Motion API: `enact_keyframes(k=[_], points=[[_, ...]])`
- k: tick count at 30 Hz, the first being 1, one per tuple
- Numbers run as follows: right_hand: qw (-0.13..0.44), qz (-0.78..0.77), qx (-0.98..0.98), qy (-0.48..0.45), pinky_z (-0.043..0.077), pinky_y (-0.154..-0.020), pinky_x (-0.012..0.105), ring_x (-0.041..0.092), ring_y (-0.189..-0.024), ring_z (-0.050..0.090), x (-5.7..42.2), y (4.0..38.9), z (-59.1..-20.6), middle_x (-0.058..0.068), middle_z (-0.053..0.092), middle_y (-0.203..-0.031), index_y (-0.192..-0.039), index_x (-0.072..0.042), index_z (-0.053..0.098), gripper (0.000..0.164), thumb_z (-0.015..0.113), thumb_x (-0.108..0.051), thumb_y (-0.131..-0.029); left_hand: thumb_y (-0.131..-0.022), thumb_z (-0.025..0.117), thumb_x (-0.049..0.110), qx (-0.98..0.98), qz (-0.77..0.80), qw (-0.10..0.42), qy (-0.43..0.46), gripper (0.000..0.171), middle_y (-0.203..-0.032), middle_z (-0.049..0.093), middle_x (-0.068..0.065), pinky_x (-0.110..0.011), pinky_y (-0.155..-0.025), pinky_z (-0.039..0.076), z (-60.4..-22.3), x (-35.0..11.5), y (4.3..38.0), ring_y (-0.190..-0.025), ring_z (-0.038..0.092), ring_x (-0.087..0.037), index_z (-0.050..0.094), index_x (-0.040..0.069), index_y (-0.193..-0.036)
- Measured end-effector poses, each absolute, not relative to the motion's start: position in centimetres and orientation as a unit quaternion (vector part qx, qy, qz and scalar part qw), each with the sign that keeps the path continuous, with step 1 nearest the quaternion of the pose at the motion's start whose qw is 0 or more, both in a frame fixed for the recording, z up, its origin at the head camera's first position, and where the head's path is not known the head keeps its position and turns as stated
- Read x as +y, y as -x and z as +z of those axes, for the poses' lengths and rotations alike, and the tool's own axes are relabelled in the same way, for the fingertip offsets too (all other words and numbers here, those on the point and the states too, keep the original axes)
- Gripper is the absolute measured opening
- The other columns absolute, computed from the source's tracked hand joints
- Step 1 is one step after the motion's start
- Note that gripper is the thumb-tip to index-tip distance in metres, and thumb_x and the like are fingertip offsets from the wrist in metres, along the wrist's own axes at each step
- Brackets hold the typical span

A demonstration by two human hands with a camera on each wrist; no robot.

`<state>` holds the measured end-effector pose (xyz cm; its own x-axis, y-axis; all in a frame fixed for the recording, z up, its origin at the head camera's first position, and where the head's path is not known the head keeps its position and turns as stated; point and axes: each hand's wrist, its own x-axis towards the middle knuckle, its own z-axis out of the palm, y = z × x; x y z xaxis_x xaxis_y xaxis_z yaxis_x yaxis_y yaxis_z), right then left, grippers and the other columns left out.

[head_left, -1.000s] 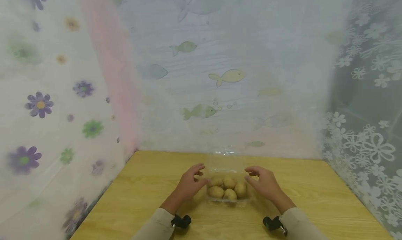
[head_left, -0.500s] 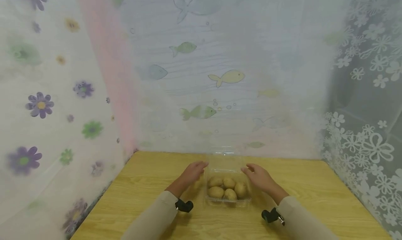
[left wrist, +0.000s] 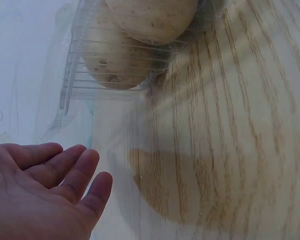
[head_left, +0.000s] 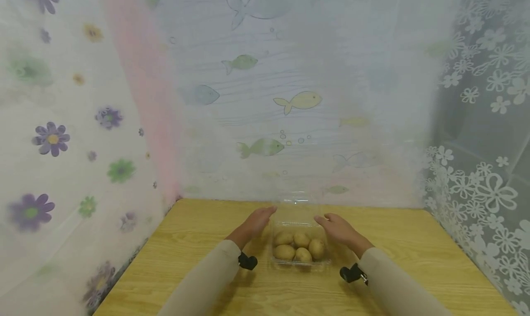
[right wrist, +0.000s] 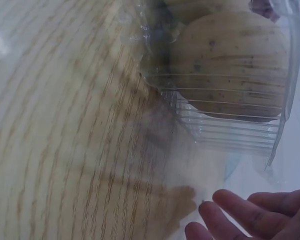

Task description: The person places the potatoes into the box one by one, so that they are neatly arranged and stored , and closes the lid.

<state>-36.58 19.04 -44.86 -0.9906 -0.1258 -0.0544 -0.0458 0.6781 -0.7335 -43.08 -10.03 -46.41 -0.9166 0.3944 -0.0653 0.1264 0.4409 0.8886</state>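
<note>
A clear plastic clamshell box (head_left: 290,263) holds several potatoes (head_left: 285,252). Its transparent lid (head_left: 296,211) stands raised at the back. My left hand (head_left: 256,223) is at the lid's left edge, and the left wrist view shows its fingers (left wrist: 80,172) extended, slightly bent, apart from the ribbed box wall. At the right edge of the lid is my right hand (head_left: 340,228), thumb toward the plastic. In the right wrist view its fingers (right wrist: 250,212) are loosely bent below the box wall. Whether either hand touches the lid is hard to tell.
The box sits on a wood-grain table (head_left: 198,242). Behind it hangs a pale curtain (head_left: 248,113) printed with fish, and a flowered curtain (head_left: 74,169) hangs at the left. Black wrist mounts (head_left: 248,261) sit at both sleeves.
Both hands have moved forward from beside the potatoes to the edges of the raised lid, and slightly closer together. The box and potatoes have stayed in place.
</note>
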Motion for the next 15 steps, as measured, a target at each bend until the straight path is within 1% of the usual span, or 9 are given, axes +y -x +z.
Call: enact_keyframes(k=[4,9,12,15], points=[[0.053,-0.403,0.912,0.052,0.036,-0.113,0.066,0.055,-0.144,0.037,19.06,36.92,-45.03,0.035,0.04,-0.156,-0.153,0.013,0.036,0.08,0.041,-0.054,-0.109,-0.099,0.039,0.077,0.846,0.493,0.127,-0.156,0.091,-0.159,0.045,-0.017,-0.06,-0.116,0.036,-46.36,-9.67,43.41,-0.143,0.046,-0.041,0.046,0.006,-0.156],[0.04,-0.404,0.912,0.058,0.043,-0.108,0.064,0.05,-0.137,0.048,19.16,37.26,-45.36,0.028,0.052,-0.148,-0.148,0.008,0.048,0.073,0.043,-0.053,-0.109,-0.102,0.041,0.071,0.85,0.49,0.113,-0.157,0.085,-0.154,0.051,-0.018,-0.059,-0.115,0.039,-46.21,-9.39,43.49,-0.136,0.053,-0.04,0.051,0.003,-0.152],[0.032,-0.402,0.913,0.064,0.045,-0.106,0.063,0.05,-0.134,0.051,19.16,37.34,-45.37,0.027,0.056,-0.144,-0.145,0.008,0.052,0.07,0.044,-0.052,-0.109,-0.102,0.042,0.071,0.852,0.489,0.106,-0.154,0.084,-0.153,0.053,-0.018,-0.059,-0.115,0.039,-46.09,-9.31,43.34,-0.137,0.053,-0.04,0.052,0.002,-0.15],[0.025,-0.403,0.913,0.064,0.045,-0.106,0.062,0.049,-0.133,0.052,19.21,37.4,-45.44,0.028,0.057,-0.143,-0.144,0.009,0.053,0.07,0.045,-0.052,-0.109,-0.101,0.043,0.072,0.851,0.491,0.102,-0.155,0.086,-0.153,0.052,-0.017,-0.059,-0.116,0.038,-46.0,-9.24,43.22,-0.14,0.05,-0.041,0.053,0.003,-0.15]])
